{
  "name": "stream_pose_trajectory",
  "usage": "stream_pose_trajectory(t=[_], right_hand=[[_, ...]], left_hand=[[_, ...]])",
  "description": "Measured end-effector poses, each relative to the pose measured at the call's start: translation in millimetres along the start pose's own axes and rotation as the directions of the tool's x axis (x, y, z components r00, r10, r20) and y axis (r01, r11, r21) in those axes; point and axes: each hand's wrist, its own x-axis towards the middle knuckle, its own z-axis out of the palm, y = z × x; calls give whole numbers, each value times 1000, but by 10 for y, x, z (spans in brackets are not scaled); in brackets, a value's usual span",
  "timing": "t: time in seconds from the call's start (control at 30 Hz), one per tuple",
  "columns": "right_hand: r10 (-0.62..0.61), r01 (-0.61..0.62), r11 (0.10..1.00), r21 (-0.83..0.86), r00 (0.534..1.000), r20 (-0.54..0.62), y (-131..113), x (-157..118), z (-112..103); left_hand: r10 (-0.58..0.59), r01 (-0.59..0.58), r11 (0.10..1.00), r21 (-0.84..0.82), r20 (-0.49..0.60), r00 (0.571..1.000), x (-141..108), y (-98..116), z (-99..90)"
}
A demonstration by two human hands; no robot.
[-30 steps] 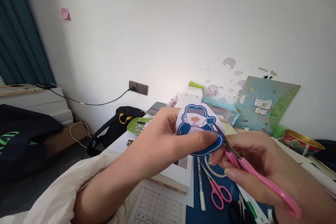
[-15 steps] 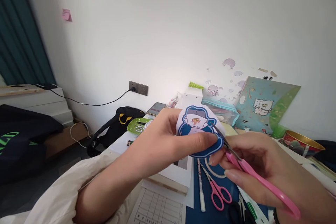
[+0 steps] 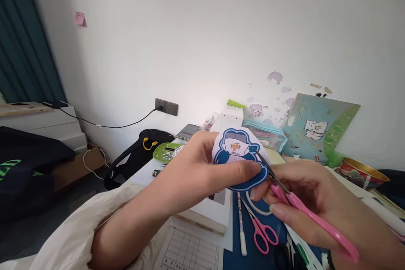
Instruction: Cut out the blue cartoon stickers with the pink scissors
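A paper cutout [image 3: 236,145] with a blue-outlined cartoon figure hangs over the desk, pinched in my left hand [image 3: 211,168], whose thumb lies across its front. White paper still borders the figure at its left and upper right. My right hand [image 3: 303,194] grips pink-handled scissors [image 3: 311,213]. Their blades point up and left and meet the cutout's right edge beside my left thumb tip. Part of the blades is hidden by the paper, so how far apart they are is hard to tell.
Below lie a second pair of pink scissors [image 3: 261,230], a white-capped pen [image 3: 242,236] and a printed grid sheet [image 3: 193,249]. Behind are a phone [image 3: 187,131], a green dish [image 3: 163,152], a clear pouch [image 3: 268,135], a teal folder [image 3: 319,126] and a round tin [image 3: 363,173].
The view has shifted very slightly. Both hands keep nearly the same pose, with the cutout and scissors almost unmoved.
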Motion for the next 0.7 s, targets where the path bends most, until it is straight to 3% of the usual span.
stream_pose_trajectory(t=[0.4,0.7], right_hand=[[-13,19,996,-93,998,64,-44,30,-75],[55,-61,997,42,989,137,-41,29,-63]], left_hand=[[-65,60,992,111,46,997,-21,38,-34],[-116,107,976,189,34,993,-16,94,-42]])
